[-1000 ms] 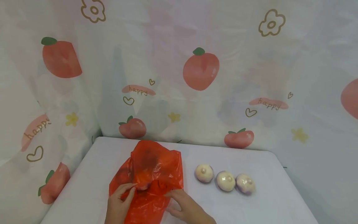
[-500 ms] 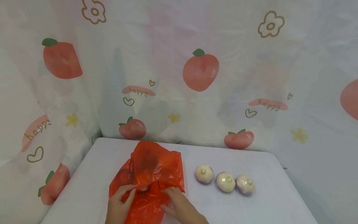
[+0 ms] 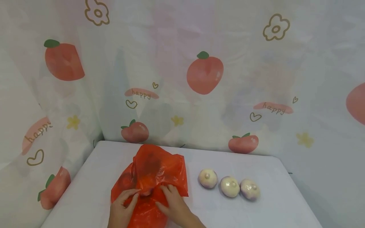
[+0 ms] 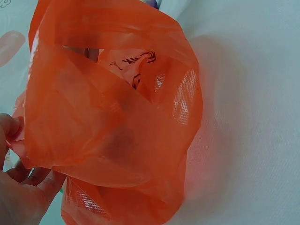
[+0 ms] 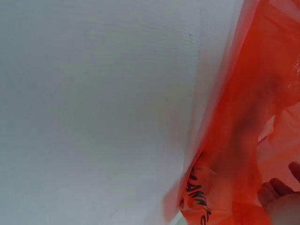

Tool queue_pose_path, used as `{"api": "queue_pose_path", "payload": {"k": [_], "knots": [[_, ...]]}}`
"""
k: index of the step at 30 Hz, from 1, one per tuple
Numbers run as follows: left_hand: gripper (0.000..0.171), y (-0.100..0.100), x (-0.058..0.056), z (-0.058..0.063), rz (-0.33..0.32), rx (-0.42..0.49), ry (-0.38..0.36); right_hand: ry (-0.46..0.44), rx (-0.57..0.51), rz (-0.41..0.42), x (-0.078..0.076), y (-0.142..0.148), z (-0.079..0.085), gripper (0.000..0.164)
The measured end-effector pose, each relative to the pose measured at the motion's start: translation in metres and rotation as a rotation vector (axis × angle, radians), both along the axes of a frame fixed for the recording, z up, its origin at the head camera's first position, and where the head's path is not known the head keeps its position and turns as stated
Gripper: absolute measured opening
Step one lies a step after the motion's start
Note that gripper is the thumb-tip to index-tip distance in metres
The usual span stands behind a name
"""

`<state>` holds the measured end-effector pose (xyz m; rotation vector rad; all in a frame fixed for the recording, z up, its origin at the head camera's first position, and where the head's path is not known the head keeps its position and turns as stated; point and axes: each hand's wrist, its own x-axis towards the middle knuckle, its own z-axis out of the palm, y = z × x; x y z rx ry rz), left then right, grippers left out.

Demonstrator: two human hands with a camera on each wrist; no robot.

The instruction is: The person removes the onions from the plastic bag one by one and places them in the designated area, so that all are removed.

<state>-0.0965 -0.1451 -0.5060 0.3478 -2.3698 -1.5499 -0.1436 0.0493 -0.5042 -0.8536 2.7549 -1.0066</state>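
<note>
A thin red plastic bag (image 3: pixel 162 164) lies on the white table, its mouth facing me. Darker round shapes show through its film, their kind hidden. My left hand (image 3: pixel 122 207) pinches the left edge of the mouth between thumb and fingertips; in the left wrist view, the left hand (image 4: pixel 28 187) grips the bag's film at the side. My right hand (image 3: pixel 177 205) is at the right part of the mouth, fingers spread and relaxed over the film. In the right wrist view, only a few bent fingers of the right hand (image 5: pixel 281 199) show beside the red film.
Three round cream-coloured vegetables tinged purple, each with a small nub, lie in a row right of the bag: the left one (image 3: pixel 208 179), the middle one (image 3: pixel 229 186) and the right one (image 3: pixel 250 190). A fruit-printed cloth (image 3: pixel 205 123) hangs behind the white table (image 3: pixel 256 215).
My right hand has moved left and slightly forward, from the bag's right edge to over its mouth. The left hand keeps its pinch in nearly the same place.
</note>
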Motion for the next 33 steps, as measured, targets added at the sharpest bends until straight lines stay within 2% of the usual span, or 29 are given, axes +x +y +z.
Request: {"api": "queue_pose_path", "payload": {"k": [3,9,13,16,23,28,33], "knots": [[0.013,0.001,0.002,-0.001,-0.002,-0.012,0.012,-0.081,0.0,-0.048,-0.003,-0.005,-0.002,0.058],[0.014,0.002,0.002,-0.002,-0.003,-0.015,0.038,-0.233,-0.002,-0.09,-0.01,-0.007,-0.009,0.06],[0.015,0.002,0.0,0.0,-0.002,-0.008,0.017,-0.303,0.004,-0.115,-0.017,-0.007,-0.011,0.05],[0.016,0.001,-0.001,0.002,-0.005,0.001,0.006,-0.335,-0.031,-0.128,-0.023,-0.007,-0.01,0.042],[0.016,0.0,-0.002,0.003,0.001,-0.007,0.008,-0.296,-0.134,-0.141,-0.035,-0.009,-0.007,0.035],[0.016,0.0,-0.002,0.003,0.012,-0.028,0.003,-0.257,-0.149,-0.136,-0.04,-0.007,-0.01,0.031],[0.015,0.001,-0.001,0.004,0.02,-0.04,0.0,-0.198,-0.172,-0.133,-0.044,-0.003,-0.014,0.035]]}}
